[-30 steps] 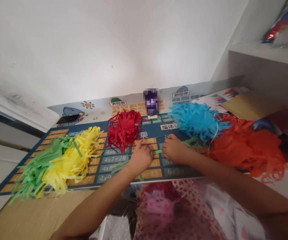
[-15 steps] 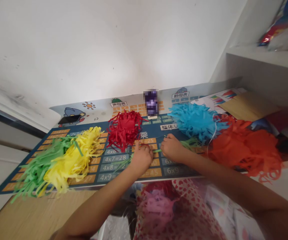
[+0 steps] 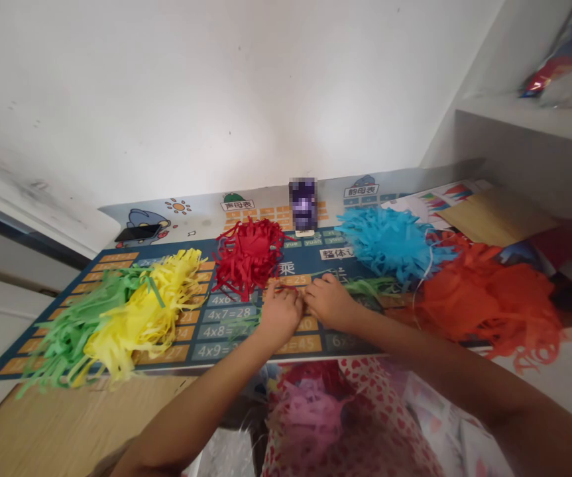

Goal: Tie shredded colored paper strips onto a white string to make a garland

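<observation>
My left hand (image 3: 282, 311) and my right hand (image 3: 329, 301) meet at the middle of the printed mat, fingers closed and almost touching. Green paper strips (image 3: 372, 287) stick out beyond my right hand, and more green strips lie left of my left hand. What exactly the fingertips pinch is hidden. Just behind my left hand sits a red paper-fringe bunch (image 3: 250, 255). A blue bunch (image 3: 390, 242) and an orange-red bunch (image 3: 494, 298) lie to the right. Yellow (image 3: 149, 308) and green (image 3: 89, 318) bunches lie together at the left.
A dark phone (image 3: 140, 234) lies at the back left of the mat (image 3: 81, 265). A purple pixelated object (image 3: 304, 204) stands by the wall. Brown paper (image 3: 499, 213) and printed sheets are at the back right. A pink bunch (image 3: 310, 411) rests on the lap.
My right hand has moved left to meet my left hand, covering the green strip that showed between them. The view has shifted slightly.
</observation>
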### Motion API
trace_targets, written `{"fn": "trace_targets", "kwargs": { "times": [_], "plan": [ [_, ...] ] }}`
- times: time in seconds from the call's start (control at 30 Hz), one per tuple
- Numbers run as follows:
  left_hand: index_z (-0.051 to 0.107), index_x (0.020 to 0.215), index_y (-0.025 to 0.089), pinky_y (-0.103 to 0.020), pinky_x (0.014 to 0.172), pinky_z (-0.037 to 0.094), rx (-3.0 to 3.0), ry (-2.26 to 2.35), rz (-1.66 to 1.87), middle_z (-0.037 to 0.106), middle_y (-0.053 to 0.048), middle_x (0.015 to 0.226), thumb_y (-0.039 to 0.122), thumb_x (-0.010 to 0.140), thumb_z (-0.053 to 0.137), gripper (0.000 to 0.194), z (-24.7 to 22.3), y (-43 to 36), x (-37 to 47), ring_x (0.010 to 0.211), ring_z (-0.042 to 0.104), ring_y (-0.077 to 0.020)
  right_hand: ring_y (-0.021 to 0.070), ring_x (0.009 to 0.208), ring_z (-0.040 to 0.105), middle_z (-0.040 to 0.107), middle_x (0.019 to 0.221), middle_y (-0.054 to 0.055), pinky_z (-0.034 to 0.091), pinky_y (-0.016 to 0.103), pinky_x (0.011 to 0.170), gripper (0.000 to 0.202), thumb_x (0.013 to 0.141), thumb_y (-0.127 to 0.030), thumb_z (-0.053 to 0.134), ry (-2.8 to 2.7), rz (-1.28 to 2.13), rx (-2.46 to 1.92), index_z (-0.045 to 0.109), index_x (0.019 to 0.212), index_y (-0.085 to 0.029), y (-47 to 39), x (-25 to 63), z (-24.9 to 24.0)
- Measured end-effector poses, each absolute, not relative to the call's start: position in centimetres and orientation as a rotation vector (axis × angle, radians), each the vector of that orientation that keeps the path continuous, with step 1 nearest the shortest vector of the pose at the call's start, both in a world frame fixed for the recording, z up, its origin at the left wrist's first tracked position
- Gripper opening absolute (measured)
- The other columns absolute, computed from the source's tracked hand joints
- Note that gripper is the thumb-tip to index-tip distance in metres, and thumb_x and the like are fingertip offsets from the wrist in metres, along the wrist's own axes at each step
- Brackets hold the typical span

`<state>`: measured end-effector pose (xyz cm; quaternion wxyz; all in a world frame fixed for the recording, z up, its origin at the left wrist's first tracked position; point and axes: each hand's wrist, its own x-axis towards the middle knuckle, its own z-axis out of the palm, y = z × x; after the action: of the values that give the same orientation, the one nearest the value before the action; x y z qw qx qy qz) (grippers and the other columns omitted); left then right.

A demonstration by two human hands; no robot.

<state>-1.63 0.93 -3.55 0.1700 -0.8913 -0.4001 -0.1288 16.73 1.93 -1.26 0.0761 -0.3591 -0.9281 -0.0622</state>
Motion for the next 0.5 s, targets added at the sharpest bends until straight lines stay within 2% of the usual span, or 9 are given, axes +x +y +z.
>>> {"fn": "trace_targets", "kwargs": {
  "times": [0.13,0.27,0.37,0.5],
  "plan": [
    [0.066,0.078,0.017,-0.051,0.105,0.029,-2.531,-1.124,-0.393,0.069,-0.003,0.077,0.017,0.092,0.055,0.018,-3.2,0.5,-2.0,0.081,0.061,-0.0202,0.0213,0.084,0.049,0.065,0.085,0.007,0.026,0.038,0.079,0.023,0.097,-0.015,0.046,-2.749,-0.317,-0.972,0.066,0.085,-0.015,1.8,17.3,-2.6],
    [0.068,0.088,0.019,-0.046,0.097,0.033,-2.563,-1.113,-0.421,0.071,-0.004,0.085,0.022,0.093,0.057,0.012,-2.9,-0.2,-2.6,0.086,0.060,-0.0214,0.0197,0.081,0.048,0.065,0.082,0.006,0.026,0.037,0.081,0.022,0.096,-0.013,0.049,-2.691,-0.351,-0.997,0.067,0.084,-0.016,1.6,19.6,-3.2],
    [0.068,0.092,0.020,-0.044,0.088,0.035,-2.573,-1.177,-0.417,0.072,-0.004,0.088,0.022,0.093,0.058,0.010,-2.9,-0.5,-3.3,0.086,0.059,-0.0223,0.0185,0.083,0.050,0.069,0.087,0.004,0.025,0.036,0.081,0.022,0.096,-0.017,0.051,-2.651,-0.231,-1.071,0.068,0.083,-0.018,1.6,21.3,-3.6],
    [0.069,0.092,0.022,-0.041,0.083,0.036,-2.640,-1.345,-0.485,0.073,-0.004,0.092,0.023,0.094,0.056,0.013,-3.1,-0.4,-4.3,0.092,0.058,-0.0229,0.0175,0.088,0.056,0.071,0.091,0.003,0.026,0.034,0.080,0.018,0.093,-0.027,0.061,-2.518,0.115,-1.209,0.071,0.081,-0.020,2.1,22.5,-4.1]
  ]
}}
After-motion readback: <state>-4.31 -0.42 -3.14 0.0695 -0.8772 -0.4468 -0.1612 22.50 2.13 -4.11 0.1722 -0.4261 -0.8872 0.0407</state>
